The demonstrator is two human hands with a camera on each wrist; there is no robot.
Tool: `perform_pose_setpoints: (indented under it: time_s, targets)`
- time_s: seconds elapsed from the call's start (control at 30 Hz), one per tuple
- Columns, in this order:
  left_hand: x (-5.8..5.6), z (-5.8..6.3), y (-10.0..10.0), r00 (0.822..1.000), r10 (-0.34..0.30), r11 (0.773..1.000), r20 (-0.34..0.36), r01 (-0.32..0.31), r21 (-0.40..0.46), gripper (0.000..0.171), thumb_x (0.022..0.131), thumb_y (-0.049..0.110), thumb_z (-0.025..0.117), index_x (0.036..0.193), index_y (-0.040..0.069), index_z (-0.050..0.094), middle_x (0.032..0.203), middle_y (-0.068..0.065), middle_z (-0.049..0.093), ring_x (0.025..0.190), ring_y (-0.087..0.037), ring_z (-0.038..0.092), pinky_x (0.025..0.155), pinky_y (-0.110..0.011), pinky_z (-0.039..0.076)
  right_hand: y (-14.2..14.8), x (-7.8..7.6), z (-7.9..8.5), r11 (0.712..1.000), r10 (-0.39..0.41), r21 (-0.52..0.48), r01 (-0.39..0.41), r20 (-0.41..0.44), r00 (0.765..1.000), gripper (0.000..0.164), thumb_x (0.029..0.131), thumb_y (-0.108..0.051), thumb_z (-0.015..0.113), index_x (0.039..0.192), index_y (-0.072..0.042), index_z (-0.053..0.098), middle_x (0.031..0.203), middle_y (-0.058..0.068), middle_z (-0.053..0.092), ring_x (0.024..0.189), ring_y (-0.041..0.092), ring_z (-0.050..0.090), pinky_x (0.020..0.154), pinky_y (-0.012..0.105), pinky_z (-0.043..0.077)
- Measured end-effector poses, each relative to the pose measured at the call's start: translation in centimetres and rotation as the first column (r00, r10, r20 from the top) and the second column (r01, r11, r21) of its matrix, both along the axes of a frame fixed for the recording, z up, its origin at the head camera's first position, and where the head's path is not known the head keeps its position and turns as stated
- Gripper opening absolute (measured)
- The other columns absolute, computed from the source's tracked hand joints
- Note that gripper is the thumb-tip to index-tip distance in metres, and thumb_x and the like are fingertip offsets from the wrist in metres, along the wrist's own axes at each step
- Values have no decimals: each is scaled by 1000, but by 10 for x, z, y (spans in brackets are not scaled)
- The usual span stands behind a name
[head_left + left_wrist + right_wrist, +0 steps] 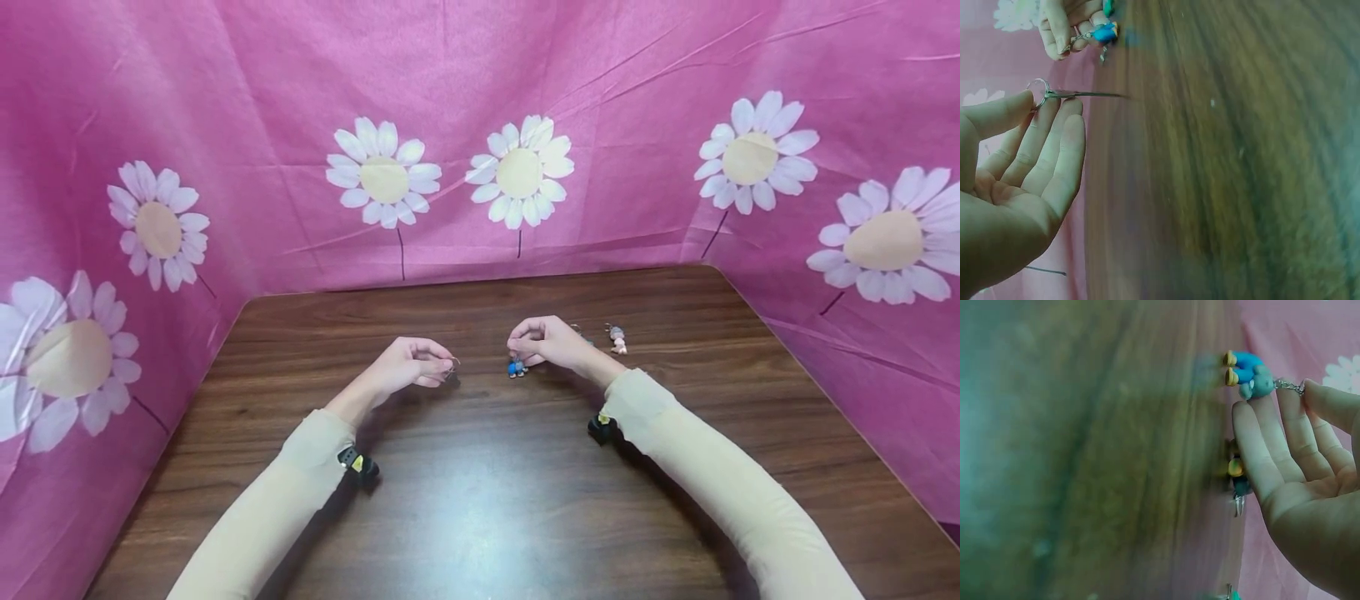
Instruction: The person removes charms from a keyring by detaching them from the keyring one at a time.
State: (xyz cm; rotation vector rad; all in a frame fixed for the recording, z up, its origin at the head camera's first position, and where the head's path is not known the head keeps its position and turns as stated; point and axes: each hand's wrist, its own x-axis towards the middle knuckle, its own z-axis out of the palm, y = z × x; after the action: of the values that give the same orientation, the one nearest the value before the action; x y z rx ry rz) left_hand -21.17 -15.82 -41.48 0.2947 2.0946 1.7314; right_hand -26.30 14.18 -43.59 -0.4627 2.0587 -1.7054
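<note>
Between thumb and fingertip, my left hand pinches a key ring. From it a thin, edge-on metal piece sticks out; its kind is unclear. My right hand, a short way to the right, pinches the chain of a figurine keychain. That figurine has a grey head, a blue body and yellow feet, and it hangs close above the table. Behind the right hand in the right wrist view is a dark and yellow keychain.
Both hands are over a brown wooden table. A pink and grey keychain lies beyond the right wrist, beside another ring partly hidden by that wrist. A pink cloth with daisies surrounds the table's back and sides.
</note>
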Motion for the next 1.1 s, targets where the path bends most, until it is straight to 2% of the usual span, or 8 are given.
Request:
perform_pose_setpoints:
  time_s: [0.1, 0.23, 0.5, 0.7, 0.77, 0.87, 0.97, 1.1]
  targets:
    - [-5, -3, -1, 1000, 0, 1000, 13, 0, -20, 22, 95, 4, 69, 113, -9, 67, 105, -20, 74, 96, -36, 72, 85, -46, 61, -2, -6, -3, 998, -20, 51, 22, -39, 999, 17, 98, -9, 68, 105, 6, 65, 96, 22, 73, 82, 20, 72, 76, 39, 63]
    - [-13, -5, -2, 1000, -13, 994, -25, 10, -105, 20, 96, 6, 69, 111, -8, 67, 102, -21, 74, 92, -32, 73, 82, -41, 62, -7, -8, -4, 982, -29, 180, 60, -169, 985, 12, 97, -11, 70, 100, 1, 68, 89, 15, 74, 78, 20, 72, 68, 36, 64]
    - [-31, -5, -1, 987, -40, 950, -157, -11, -312, 15, 96, 8, 69, 104, -4, 71, 91, -17, 73, 78, -24, 68, 69, -33, 60, -24, -15, -2, 949, -18, 292, 115, -313, 950, 8, 97, -12, 70, 96, -4, 69, 81, 7, 72, 70, 18, 71, 61, 32, 63]
    - [-43, -6, -2, 982, 2, 918, -187, -76, -389, 12, 94, 8, 70, 101, -1, 74, 82, -9, 72, 67, -12, 61, 61, -24, 55, -35, -22, 3, 851, 68, 487, 197, -474, 878, 8, 96, -18, 72, 93, -10, 71, 75, -3, 69, 64, 11, 62, 65, 30, 55]
    - [-46, -7, -4, 981, 19, 901, -193, -100, -423, 11, 94, 9, 71, 100, 0, 74, 82, -7, 72, 66, -12, 61, 60, -23, 54, -37, -26, 2, 839, 54, 504, 205, -452, 890, 9, 95, -18, 73, 93, -10, 72, 75, -2, 68, 65, 10, 62, 65, 28, 54]
    - [-50, -8, -8, 985, 45, 888, -168, -116, -445, 13, 93, 10, 71, 100, -1, 73, 85, -7, 72, 69, -13, 63, 63, -23, 57, -37, -30, 1, 840, 2, 504, 199, -371, 929, 11, 95, -18, 73, 93, -8, 72, 73, 0, 67, 64, 11, 63, 57, 27, 53]
    - [-54, -11, -10, 993, 68, 901, -100, -104, -422, 14, 94, 8, 69, 101, -5, 70, 89, -7, 72, 73, -13, 63, 68, -23, 58, -38, -32, 1, 838, -43, 510, 195, -295, 955, 12, 96, -19, 72, 93, -7, 72, 72, 2, 66, 62, 12, 63, 49, 26, 51]
    - [-60, -14, -8, 996, 82, 923, -31, -87, -374, 14, 95, 4, 67, 102, -7, 67, 89, -8, 69, 72, -12, 60, 67, -21, 58, -38, -35, 0, 819, -57, 538, 201, -273, 960, 12, 95, -20, 72, 93, -8, 72, 72, 1, 66, 61, 10, 62, 51, 24, 52]
